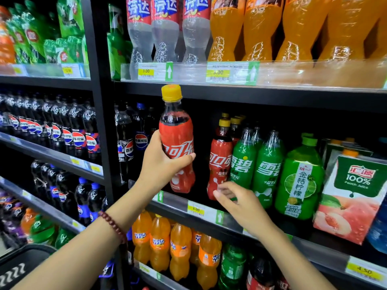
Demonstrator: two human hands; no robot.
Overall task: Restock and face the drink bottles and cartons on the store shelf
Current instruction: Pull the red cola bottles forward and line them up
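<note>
Red cola bottle (177, 141) upright in left hand (165, 162), gripped round label, before empty shelf slot. Row-front cola bottle (219, 162) just right; right hand (236, 198) nearer, fingers loose, holding nothing.

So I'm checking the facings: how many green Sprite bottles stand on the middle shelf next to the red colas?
2 at the front: one Sprite bottle beside the shelved cola bottle, another to its right. More may stand hidden behind them.
</note>
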